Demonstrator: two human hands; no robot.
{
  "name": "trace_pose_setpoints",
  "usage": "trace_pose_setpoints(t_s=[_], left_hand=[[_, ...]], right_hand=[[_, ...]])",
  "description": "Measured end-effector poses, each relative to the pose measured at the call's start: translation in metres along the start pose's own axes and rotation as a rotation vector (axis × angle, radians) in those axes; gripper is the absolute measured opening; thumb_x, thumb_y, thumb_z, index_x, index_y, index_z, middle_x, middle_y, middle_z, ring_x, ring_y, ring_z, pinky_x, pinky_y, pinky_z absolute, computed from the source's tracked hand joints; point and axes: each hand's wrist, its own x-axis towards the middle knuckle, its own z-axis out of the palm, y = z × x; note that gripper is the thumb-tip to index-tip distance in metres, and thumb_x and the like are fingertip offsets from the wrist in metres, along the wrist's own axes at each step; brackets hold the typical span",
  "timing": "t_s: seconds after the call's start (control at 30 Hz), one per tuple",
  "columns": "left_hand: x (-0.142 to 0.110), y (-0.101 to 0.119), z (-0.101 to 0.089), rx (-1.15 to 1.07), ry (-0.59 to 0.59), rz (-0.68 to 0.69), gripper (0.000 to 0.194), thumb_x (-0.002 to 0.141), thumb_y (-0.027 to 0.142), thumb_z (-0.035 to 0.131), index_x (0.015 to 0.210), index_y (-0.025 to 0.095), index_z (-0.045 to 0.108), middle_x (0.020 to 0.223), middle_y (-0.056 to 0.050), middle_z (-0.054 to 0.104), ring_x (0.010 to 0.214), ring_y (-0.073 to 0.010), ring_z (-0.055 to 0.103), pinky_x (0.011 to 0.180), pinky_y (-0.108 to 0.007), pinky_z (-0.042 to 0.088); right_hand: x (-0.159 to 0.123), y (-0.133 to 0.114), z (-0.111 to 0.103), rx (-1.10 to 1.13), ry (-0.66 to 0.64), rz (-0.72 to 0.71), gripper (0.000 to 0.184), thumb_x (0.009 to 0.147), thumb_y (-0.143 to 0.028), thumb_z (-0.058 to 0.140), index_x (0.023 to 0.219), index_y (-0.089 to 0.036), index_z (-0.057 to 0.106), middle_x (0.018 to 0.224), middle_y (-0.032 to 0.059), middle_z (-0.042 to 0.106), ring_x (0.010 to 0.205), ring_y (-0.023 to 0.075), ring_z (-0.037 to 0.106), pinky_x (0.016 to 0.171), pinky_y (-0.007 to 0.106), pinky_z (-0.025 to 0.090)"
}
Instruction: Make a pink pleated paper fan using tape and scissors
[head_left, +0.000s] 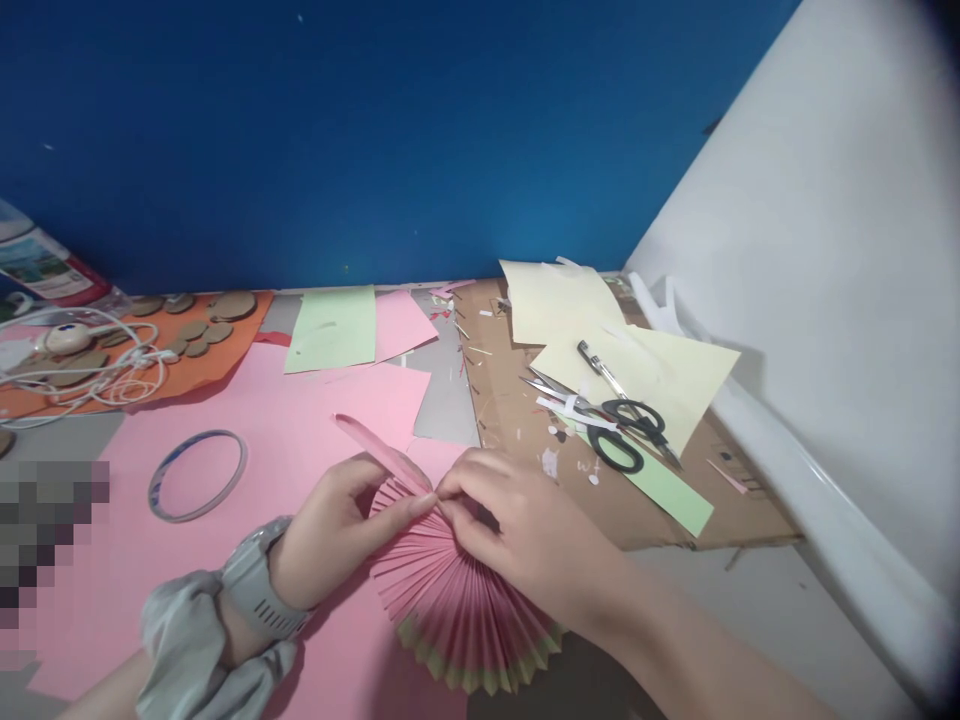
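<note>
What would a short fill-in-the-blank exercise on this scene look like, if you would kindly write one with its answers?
The left hand and right hand hold a pleated paper fan that, apart from its yellow-green edge, is ____.
The scissors on the brown cardboard have handles coloured ____.
Several rounded brown cutouts lie on a sheet coloured ____.
The wall straight ahead is ____.

Missing words: pink; black; orange; blue.

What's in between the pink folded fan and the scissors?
The right hand, pinching the fan, and then some brown cardboard. The head view shows it.
</note>
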Motion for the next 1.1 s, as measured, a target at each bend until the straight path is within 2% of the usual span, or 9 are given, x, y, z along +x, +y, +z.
trace_pose_setpoints(t_s=[0.27, 0.43, 0.6, 0.77, 0.93, 1.1], left_hand=[[0.0, 0.001, -0.001, -0.064, 0.01, 0.015, 0.015, 0.084, 0.03, 0.057, 0.082, 0.016, 0.062, 0.08, -0.003, 0.064, 0.078, -0.0158, 0.06, 0.073, -0.028, 0.047], [0.0, 0.002, -0.002, -0.104, 0.015, 0.06, 0.008, 0.084, 0.024, 0.057, 0.081, 0.017, 0.061, 0.08, -0.001, 0.062, 0.079, -0.0126, 0.058, 0.074, -0.024, 0.046], [0.0, 0.001, -0.003, -0.114, 0.023, 0.113, 0.005, 0.084, 0.021, 0.057, 0.081, 0.018, 0.059, 0.081, 0.0, 0.061, 0.08, -0.0112, 0.057, 0.074, -0.022, 0.046], [-0.002, -0.003, -0.005, -0.124, 0.105, 0.122, 0.005, 0.084, 0.022, 0.056, 0.08, 0.018, 0.058, 0.08, -0.001, 0.06, 0.079, -0.0129, 0.057, 0.074, -0.024, 0.045], [0.0, 0.0, -0.005, -0.123, 0.114, 0.091, 0.009, 0.084, 0.023, 0.055, 0.077, 0.018, 0.057, 0.077, -0.002, 0.059, 0.077, -0.0151, 0.056, 0.073, -0.028, 0.046], [0.001, 0.002, -0.004, -0.131, 0.123, 0.083, 0.007, 0.084, 0.022, 0.056, 0.078, 0.018, 0.058, 0.079, -0.001, 0.06, 0.077, -0.0134, 0.056, 0.072, -0.025, 0.045]], right_hand=[[-0.001, 0.0, 0.0, 0.005, 0.012, -0.055, 0.015, 0.091, -0.017, 0.043, 0.087, -0.018, 0.057, 0.091, 0.0015, 0.057, 0.088, 0.0124, 0.05, 0.078, 0.025, 0.038], [-0.001, -0.001, 0.002, 0.006, 0.022, -0.073, 0.016, 0.091, -0.018, 0.042, 0.088, -0.017, 0.058, 0.091, 0.0022, 0.057, 0.088, 0.0129, 0.049, 0.079, 0.025, 0.038], [-0.001, -0.003, -0.003, 0.111, 0.011, -0.031, 0.016, 0.092, -0.018, 0.043, 0.089, -0.019, 0.059, 0.093, 0.0006, 0.058, 0.09, 0.0117, 0.051, 0.081, 0.024, 0.038], [-0.002, -0.003, -0.015, 0.281, -0.038, 0.025, 0.022, 0.092, -0.014, 0.041, 0.094, -0.025, 0.061, 0.096, -0.0045, 0.061, 0.091, 0.0078, 0.054, 0.08, 0.02, 0.038], [-0.003, -0.006, -0.016, 0.258, -0.011, 0.075, 0.015, 0.091, -0.023, 0.047, 0.092, -0.025, 0.062, 0.095, -0.0041, 0.064, 0.089, 0.0108, 0.056, 0.076, 0.022, 0.04], [-0.002, -0.005, -0.013, 0.225, -0.02, 0.068, 0.021, 0.091, -0.015, 0.042, 0.091, -0.024, 0.062, 0.093, -0.002, 0.063, 0.087, 0.0118, 0.056, 0.077, 0.025, 0.039]])
